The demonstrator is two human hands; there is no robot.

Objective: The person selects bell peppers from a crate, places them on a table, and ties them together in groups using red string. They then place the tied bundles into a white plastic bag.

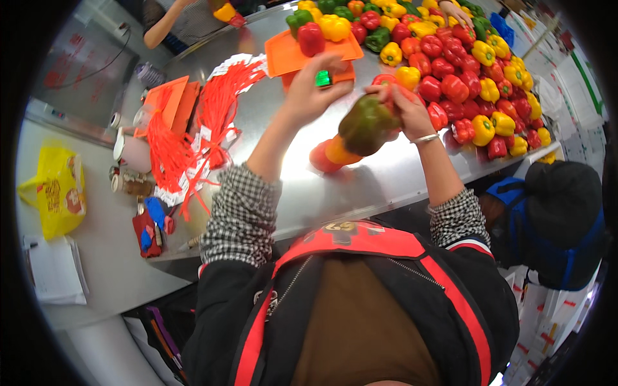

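My right hand grips the red mesh top of a net holding bell peppers: a dark green pepper uppermost, then a yellow-orange one and a red one, hanging slanted over the steel table. To the left of the net, my left hand is raised with its fingers apart, holding nothing. Behind it stands an orange-topped scale with a lit green display. Red, yellow and green peppers lie on its tray.
A large heap of bell peppers covers the right side. Red mesh nets with white tags lie at left, by orange trays and a white cup. Co-workers' arms reach in at the far side. A black-capped person is at right.
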